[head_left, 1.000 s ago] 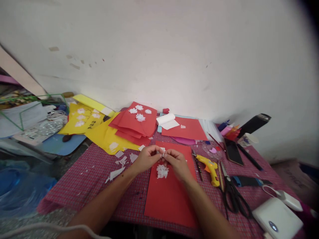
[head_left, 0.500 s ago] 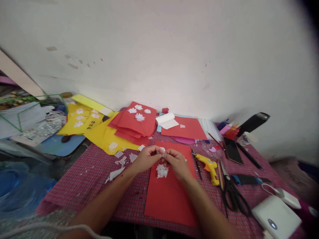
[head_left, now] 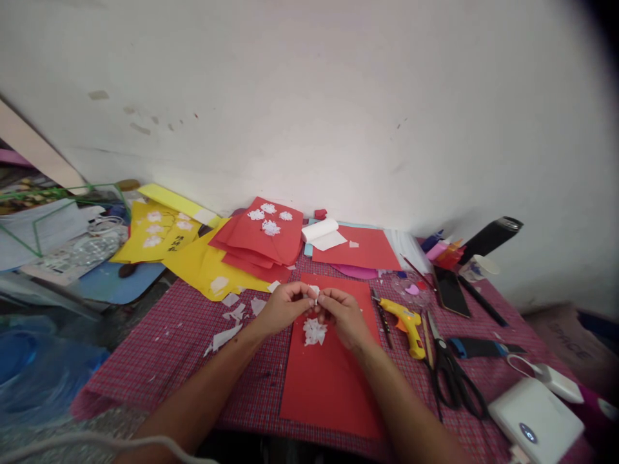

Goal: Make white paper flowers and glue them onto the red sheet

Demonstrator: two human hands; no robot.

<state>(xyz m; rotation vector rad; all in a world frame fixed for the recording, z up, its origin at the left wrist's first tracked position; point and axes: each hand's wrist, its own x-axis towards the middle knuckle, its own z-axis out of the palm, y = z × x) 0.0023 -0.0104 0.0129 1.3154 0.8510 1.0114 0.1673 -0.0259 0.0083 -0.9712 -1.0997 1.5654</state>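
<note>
White paper scrap pinched above a red paper sheet

The scrap is held over the far half of the red paper sheet, largely hidden by the fingers. The left hand has thumb and fingertips closed on it from the sheet's left side; the right hand does the same from the right, the two sets of fingertips nearly meeting. On the sheet, just nearer than the fingertips, sits a ruffled white paper cluster. Torn white pieces lie left of the sheet; a yellow glue gun lies to its right.

Handling (judged): the scrap should be almost weightless, soft and limp, dry rather than slippery, and easily torn or crushed. A light fingertip pinch at its gathered part would suit it best, leaving loose edges free.
</note>
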